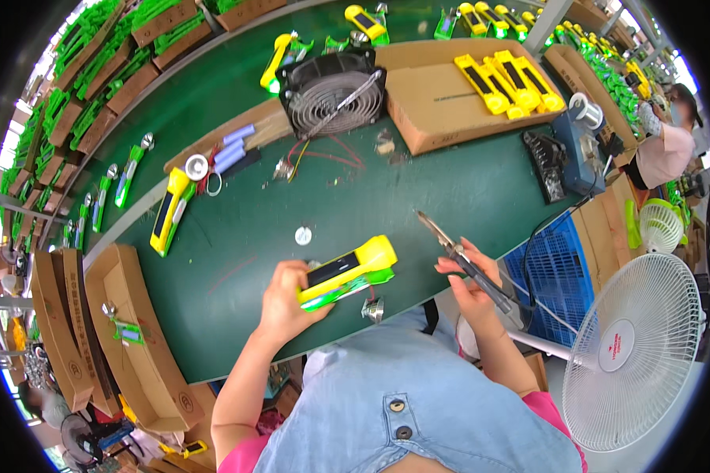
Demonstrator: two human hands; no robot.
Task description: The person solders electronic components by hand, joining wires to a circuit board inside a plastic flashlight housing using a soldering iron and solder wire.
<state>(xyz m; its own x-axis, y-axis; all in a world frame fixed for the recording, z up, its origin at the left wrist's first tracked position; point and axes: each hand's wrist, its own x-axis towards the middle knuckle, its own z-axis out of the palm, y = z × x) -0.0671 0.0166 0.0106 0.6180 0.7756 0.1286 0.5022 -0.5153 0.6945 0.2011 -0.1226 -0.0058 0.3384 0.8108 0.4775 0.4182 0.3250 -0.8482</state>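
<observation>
My left hand [282,303] is closed round one end of a yellow and green solar torch [375,254] with a dark panel on top, held low over the near edge of the green workbench [252,229]. A silvery reflector [373,310] hangs by wires just below the torch. In my right hand [477,292], to the right, a soldering iron [469,266] is gripped by its handle. Its tip points up and left, apart from the torch. A small white disc [303,236] lies on the bench beyond my left hand.
A black fan [331,94] stands at the back beside a cardboard tray [418,118] of yellow housings [513,83]. Blue cylindrical cells [230,154] and another torch [170,209] lie at left. A solder spool [585,110] sits at right, above a white fan [635,355].
</observation>
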